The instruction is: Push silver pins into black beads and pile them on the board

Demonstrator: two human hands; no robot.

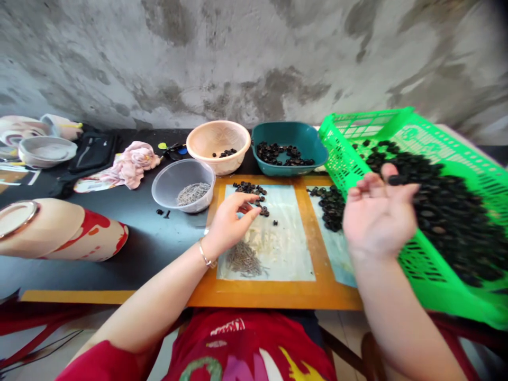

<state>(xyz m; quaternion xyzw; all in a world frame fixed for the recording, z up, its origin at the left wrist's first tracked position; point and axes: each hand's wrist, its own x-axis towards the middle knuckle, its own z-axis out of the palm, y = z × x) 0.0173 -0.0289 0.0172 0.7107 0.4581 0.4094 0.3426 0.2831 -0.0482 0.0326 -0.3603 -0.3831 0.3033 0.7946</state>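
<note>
My left hand [233,221] reaches over a pale sheet [291,248] on the wooden board. Its thumb and forefinger are curved and apart, with their tips beside small black round parts [263,211]. A heap of thin grey metal pins [244,259] lies just below this hand. Over the near side of a green plastic basket [423,259], my right hand [379,214] is turned palm up. A small black round piece [395,180] sits between its thumb and fingers. Many similar black pieces [448,211] fill the basket.
Behind the board stand a clear bowl [159,182] of metal pins, a peach bowl [218,132] and a teal basin [291,168] with black parts. More black parts [333,209] lie beside the basket. A large tumbler [63,230] and pink cloth [137,161] are at left.
</note>
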